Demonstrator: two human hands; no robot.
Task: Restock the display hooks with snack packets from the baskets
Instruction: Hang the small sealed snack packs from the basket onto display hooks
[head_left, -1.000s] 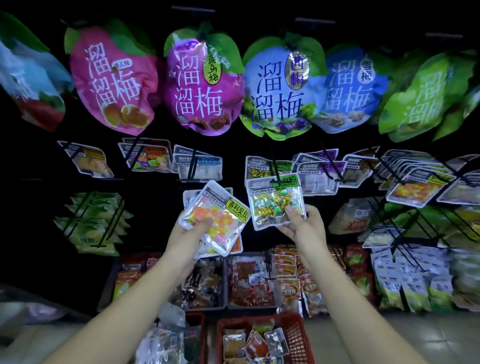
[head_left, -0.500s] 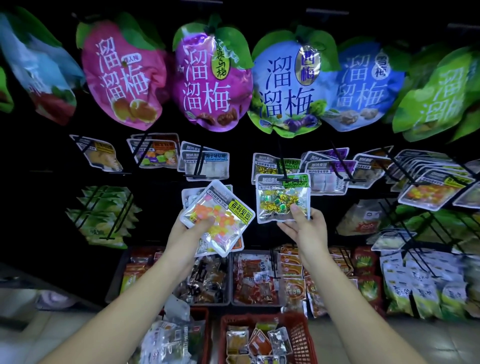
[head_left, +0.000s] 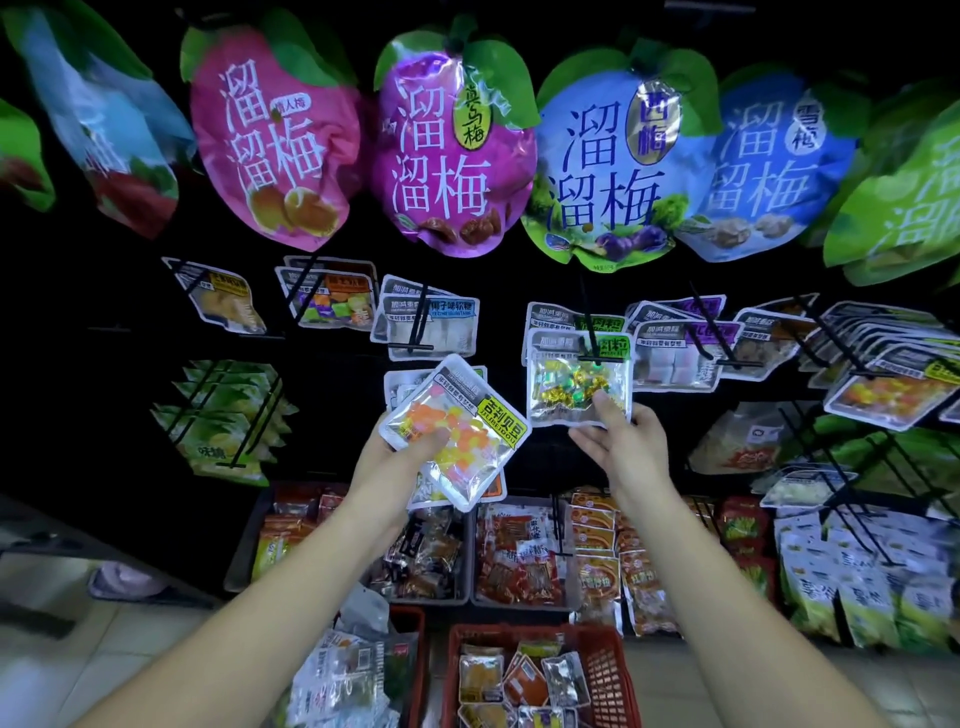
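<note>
- Head view, entry 1: left hand (head_left: 395, 467). I log its fingers (head_left: 426, 441) curled round a small stack of packets, thumb across the front. The stack is held tilted before the middle rows of the display.
- Entry 2: jelly-bean packet (head_left: 457, 436). Top of that stack; clear, with orange, yellow and pink sweets.
- Entry 3: right hand (head_left: 623, 452). Thumb pressed on the front of the foil-candy packet (head_left: 576, 384), other fingers behind its lower edge, pinching it.
- Entry 4: foil-candy packet. Upright, gold and green sweets, green label. Its header sits at the front end of a display hook (head_left: 589, 322), the hook's crossbar lying across it. A like packet hangs just behind.
- Entry 5: red basket (head_left: 608, 670). On the floor at the display's foot, holding loose packets; a second basket (head_left: 410, 623) stands just left of it.
- Entry 6: grey bins (head_left: 470, 597). Along the display's bottom edge, filled with snacks.
- Entry 7: plum bags (head_left: 452, 150). Large, hung along the display's top edge.
</note>
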